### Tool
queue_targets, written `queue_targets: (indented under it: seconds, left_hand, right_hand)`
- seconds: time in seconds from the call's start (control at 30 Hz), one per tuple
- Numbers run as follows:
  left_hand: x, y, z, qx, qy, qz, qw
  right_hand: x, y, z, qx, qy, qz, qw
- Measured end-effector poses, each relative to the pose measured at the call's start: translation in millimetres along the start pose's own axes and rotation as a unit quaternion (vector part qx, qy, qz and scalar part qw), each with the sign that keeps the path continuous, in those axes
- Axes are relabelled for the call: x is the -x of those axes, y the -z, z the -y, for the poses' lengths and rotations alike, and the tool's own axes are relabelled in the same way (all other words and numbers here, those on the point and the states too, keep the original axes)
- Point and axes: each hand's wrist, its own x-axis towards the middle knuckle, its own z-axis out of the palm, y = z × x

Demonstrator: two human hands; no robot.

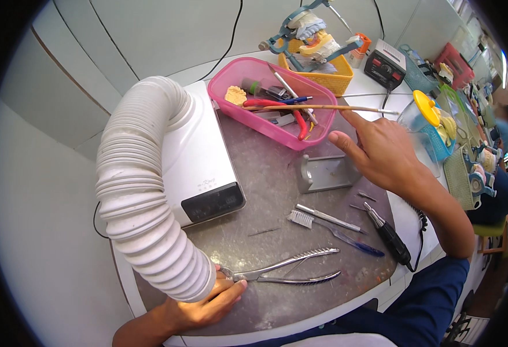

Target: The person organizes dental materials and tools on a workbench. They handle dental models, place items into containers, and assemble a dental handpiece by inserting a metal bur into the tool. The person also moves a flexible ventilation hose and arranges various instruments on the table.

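Observation:
My left hand (pixel 199 309) is low at the front of the bench, partly covered by the mouth of a ribbed white hose (pixel 132 156). Its fingers close around the head of spring-handled metal pliers (pixel 268 272), whose handles lie spread toward the right; the jaws are largely hidden. My right hand (pixel 384 153) reaches over the right end of a pink plastic bin (pixel 286 137), index finger stretched out and thumb apart. The index fingertip is just beneath a thin wooden brush (pixel 323 107) lying across the bin. Inside are red-handled pliers (pixel 300 124), pens and a yellowish cast (pixel 235 95).
A white box-shaped unit (pixel 199 156) joins the hose. A grey holder (pixel 329 173), toothbrush (pixel 338 231), metal-handled tool (pixel 329 218) and black corded handpiece (pixel 387 231) lie right of centre. Behind stand a dental articulator (pixel 317 37), yellow basket (pixel 338 81) and control box (pixel 385 65).

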Motion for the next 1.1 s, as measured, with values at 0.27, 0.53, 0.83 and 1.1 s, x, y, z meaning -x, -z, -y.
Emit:
queue_targets:
  seconds: [0.27, 0.53, 0.83, 1.1]
  left_hand:
    - [1.2, -0.2, -1.1, 0.004, 0.005, 0.007, 1.000]
    - [0.8, 0.7, 0.2, 0.001, 0.000, 0.008, 1.000]
    - [2.8, -0.2, 1.9, 0.015, 0.001, 0.016, 1.000]
    - [0.0, 2.7, 1.9, 0.007, 0.000, 0.039, 0.999]
  right_hand:
    - [-37.1, -14.0, -15.0, -0.348, -0.140, 0.121, 0.919]
    - [-53.9, -28.3, -9.7, -0.512, -0.200, 0.158, 0.821]
    - [-43.0, -36.6, -36.1, -0.408, -0.111, -0.030, 0.906]
    - [-40.6, -40.0, -41.3, -0.342, -0.107, -0.048, 0.932]
